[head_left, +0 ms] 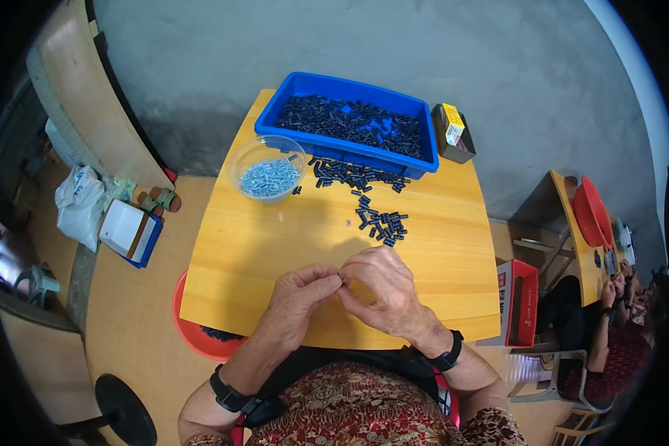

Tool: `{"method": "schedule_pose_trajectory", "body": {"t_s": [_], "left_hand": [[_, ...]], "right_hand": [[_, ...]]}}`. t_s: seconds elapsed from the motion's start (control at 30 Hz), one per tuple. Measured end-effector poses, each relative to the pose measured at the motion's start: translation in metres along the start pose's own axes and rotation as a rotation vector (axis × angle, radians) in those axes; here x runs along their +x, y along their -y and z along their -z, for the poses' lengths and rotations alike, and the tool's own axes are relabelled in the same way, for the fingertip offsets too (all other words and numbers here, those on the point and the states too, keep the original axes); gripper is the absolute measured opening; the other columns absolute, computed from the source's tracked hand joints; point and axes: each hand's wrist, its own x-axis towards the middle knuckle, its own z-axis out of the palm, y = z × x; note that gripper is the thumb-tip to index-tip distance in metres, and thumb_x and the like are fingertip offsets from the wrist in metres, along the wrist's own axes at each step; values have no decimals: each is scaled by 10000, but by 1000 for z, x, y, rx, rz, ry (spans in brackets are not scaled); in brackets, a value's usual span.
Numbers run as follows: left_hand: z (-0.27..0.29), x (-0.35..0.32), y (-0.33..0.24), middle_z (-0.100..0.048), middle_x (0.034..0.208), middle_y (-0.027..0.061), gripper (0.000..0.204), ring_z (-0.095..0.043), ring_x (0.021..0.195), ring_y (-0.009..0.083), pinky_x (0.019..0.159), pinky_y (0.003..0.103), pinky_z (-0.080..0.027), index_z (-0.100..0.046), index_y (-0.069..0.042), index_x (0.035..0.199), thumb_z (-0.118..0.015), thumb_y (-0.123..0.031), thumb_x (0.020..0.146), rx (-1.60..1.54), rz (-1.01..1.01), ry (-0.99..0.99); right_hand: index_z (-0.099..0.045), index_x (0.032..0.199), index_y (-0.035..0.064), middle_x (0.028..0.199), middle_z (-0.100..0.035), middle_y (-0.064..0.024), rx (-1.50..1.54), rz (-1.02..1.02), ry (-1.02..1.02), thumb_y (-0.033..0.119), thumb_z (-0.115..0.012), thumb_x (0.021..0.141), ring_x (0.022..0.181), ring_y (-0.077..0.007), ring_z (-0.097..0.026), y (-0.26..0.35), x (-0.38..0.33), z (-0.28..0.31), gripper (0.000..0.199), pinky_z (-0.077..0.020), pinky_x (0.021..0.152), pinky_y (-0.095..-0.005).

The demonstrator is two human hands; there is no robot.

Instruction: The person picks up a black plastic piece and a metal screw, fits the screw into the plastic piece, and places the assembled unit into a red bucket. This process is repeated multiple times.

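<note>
Over the near part of the yellow wooden table (230, 275), my left hand (299, 296) and my right hand (381, 288) meet fingertip to fingertip. Both pinch at a tiny dark piece, mostly hidden by the fingers, so its kind cannot be made out. Just beyond them lies a small heap of short black cylindrical parts (383, 223). A clear round bowl (234, 167) of small silvery metal pins or screws (271, 177) stands at the far left. Behind it, a blue plastic tub (364, 88) holds many more black parts (327, 115), and others (357, 175) are strewn along its front.
A dark box with a yellow carton (452, 123) sits right of the tub. One tiny silvery bit (348, 222) lies on the table. A red basin (189, 327) is below the left edge, a red-and-white box (524, 305) at right. Another person (609, 349) works at a table farther right.
</note>
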Motion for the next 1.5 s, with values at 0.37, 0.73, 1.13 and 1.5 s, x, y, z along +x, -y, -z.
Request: {"method": "schedule_pose_trajectory", "body": {"t_s": [0.37,0.73,1.13,1.5], "left_hand": [[1,1,-2,-674,970,39,179,-608,898,89,834,224,-475,-668,-11,1028,-670,-120,886,17,68,18],[4,1,-4,-680,939,38,140,-610,875,92,818,224,-474,-683,-17,994,-670,-101,883,39,28,-5],[2,1,-10,-670,958,31,157,-593,879,88,818,234,-464,-678,-9,1009,-660,-108,889,16,33,-30],[5,3,-9,-669,986,55,159,-620,904,136,864,278,-487,-663,-6,1032,-637,-97,904,90,-8,-92]], "right_hand": [[-605,923,17,905,-584,-96,-18,4,63,10,-763,665,853,-278,-571,-4,0,7,303,-446,732,-384],[-606,953,7,934,-580,-100,12,3,64,50,-767,697,889,-284,-569,-1,5,7,306,-450,757,-395],[-630,960,24,938,-620,-97,3,-10,89,0,-762,682,864,-276,-600,-3,11,3,309,-470,740,-378],[-609,993,-6,985,-577,-126,-31,95,158,47,-731,709,928,-293,-558,-10,17,3,314,-459,802,-397]]}}
